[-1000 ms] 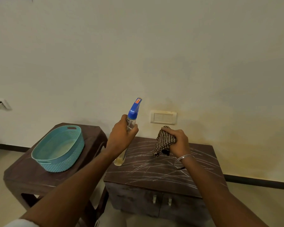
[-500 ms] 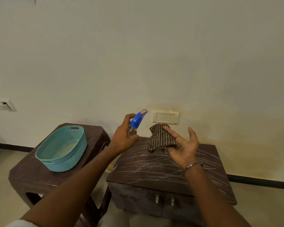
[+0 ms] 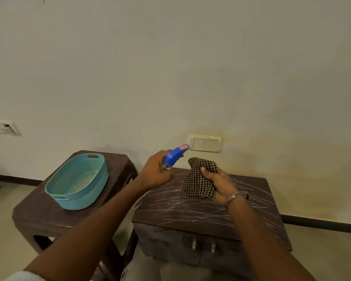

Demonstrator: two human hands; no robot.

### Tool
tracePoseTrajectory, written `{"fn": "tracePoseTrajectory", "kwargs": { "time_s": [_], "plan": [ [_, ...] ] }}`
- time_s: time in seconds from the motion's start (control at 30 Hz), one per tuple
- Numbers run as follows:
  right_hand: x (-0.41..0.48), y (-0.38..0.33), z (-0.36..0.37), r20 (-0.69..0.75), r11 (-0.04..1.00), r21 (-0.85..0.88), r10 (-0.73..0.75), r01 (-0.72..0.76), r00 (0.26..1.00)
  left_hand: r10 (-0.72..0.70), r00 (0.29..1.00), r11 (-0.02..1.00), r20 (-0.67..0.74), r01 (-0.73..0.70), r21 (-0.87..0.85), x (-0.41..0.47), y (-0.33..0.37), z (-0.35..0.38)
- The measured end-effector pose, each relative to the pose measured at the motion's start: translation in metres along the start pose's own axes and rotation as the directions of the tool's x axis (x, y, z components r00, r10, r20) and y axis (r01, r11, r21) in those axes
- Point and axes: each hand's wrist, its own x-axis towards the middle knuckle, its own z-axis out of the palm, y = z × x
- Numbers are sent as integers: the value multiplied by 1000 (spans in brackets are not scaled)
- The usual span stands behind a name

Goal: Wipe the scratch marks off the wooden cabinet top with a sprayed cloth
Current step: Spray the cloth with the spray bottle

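A dark wooden cabinet top below me is crossed by many pale scratch marks. My left hand grips a spray bottle with a blue trigger head, tilted so the nozzle points right toward the cloth. My right hand holds a brown checked cloth up above the back of the cabinet top, palm facing the nozzle. A metal bangle sits on my right wrist. The bottle's body is mostly hidden by my left hand.
A teal woven basket stands on a dark side table to the left. A switch plate is on the cream wall behind the cabinet, and a socket is at far left. Two cabinet door handles face me.
The bottle has tipped from upright to pointing right at the cloth. My right hand turned the cloth up off the cabinet top and closed its fingers on it.
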Motion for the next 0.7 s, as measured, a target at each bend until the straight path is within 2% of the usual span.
{"fn": "tracePoseTrajectory", "kwargs": {
  "time_s": [0.17, 0.33, 0.5, 0.63, 0.7],
  "plan": [
    [6, -5, 2, -92, 993, 118, -11, 22, 996, -8, 995, 996, 95, -1, 94, 1, -5, -2],
    [7, -6, 10, -77, 988, 151, -28, 40, 997, -27, 994, 976, 108, 2, 219, 6, -12, 3],
    [5, -4, 5, -50, 970, 244, 9, 4, 999, -60, 997, 959, 51, 43, 281, 6, -17, 4],
    [5, -6, -1, -48, 960, 279, 0, 14, 999, -51, 983, 968, 178, 4, 252, 0, -21, 2],
    [5, -7, -1, -53, 961, 275, 0, 15, 999, -21, 982, 978, 187, -18, 206, -2, -21, 2]
  ]
}}
